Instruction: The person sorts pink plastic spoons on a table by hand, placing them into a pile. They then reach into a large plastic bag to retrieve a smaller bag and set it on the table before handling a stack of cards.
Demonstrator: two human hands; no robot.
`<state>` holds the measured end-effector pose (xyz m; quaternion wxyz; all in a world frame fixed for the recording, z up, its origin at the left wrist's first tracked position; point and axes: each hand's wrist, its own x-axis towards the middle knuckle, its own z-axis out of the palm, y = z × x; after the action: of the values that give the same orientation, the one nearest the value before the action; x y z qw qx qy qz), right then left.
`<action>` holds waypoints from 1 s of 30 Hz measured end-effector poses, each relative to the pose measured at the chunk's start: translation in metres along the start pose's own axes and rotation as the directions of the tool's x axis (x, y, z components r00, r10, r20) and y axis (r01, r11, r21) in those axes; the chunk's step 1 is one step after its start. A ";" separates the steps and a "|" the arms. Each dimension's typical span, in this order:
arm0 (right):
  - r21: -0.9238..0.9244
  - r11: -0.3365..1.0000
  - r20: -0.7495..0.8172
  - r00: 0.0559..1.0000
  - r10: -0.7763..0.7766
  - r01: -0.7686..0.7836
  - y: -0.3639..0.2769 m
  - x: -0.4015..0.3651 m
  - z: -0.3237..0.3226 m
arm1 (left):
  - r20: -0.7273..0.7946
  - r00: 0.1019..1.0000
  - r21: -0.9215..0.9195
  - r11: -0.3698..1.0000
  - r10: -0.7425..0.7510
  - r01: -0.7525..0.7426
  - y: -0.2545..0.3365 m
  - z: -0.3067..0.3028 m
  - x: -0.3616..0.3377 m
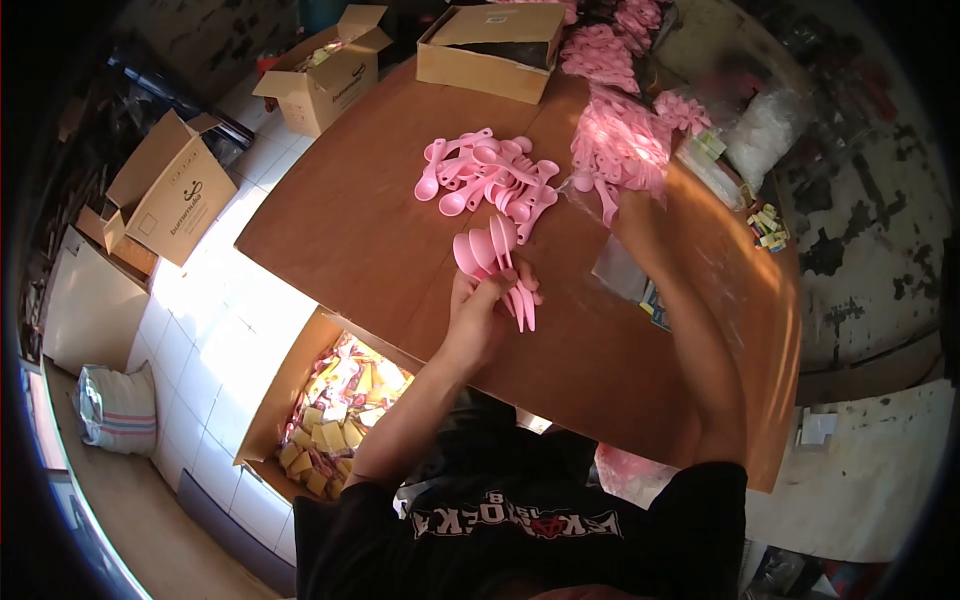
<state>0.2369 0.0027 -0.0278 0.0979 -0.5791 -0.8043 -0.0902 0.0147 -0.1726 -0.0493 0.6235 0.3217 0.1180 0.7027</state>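
Note:
My left hand (487, 300) is closed around a small fan of pink plastic spoons (490, 252), bowls pointing up and away from me. My right hand (628, 203) reaches forward to the right-hand heap of pink spoons (618, 150), which lies on clear plastic; its fingers are partly hidden among the spoons, so I cannot tell what they grip. A loose pile of pink spoons (487, 178) lies on the brown cardboard tabletop (360, 230) just beyond my left hand.
An open cardboard box (490, 50) stands at the table's far edge, with more pink spoons (600, 45) beside it. A box of yellow and orange packets (335, 415) sits on the floor at my left. Two more open boxes (170, 190) stand on the white tiles.

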 end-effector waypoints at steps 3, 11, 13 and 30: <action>0.049 0.998 -0.005 1.000 -0.029 0.030 -0.022 -0.022 -0.046 | -0.103 0.990 0.297 0.947 -0.095 0.122 0.024 -0.017 0.000; 0.569 0.802 -0.224 0.973 -0.061 0.181 -0.094 -0.007 -0.056 | -0.002 0.995 0.985 0.171 0.097 -0.015 0.078 -0.041 0.088; 0.498 0.844 -0.323 0.946 -0.031 0.198 -0.110 0.018 -0.023 | 0.062 0.988 0.998 -0.022 0.141 -0.060 0.065 -0.063 0.123; 0.168 0.977 -0.080 0.986 0.146 -0.131 -0.005 0.030 0.035 | -0.107 0.994 0.765 -0.636 0.034 0.104 0.048 -0.062 0.154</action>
<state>0.2214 0.0375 -0.0536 0.1878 -0.6190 -0.7613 -0.0441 -0.0635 -0.0210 -0.0225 -0.0011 0.6684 0.7221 0.1784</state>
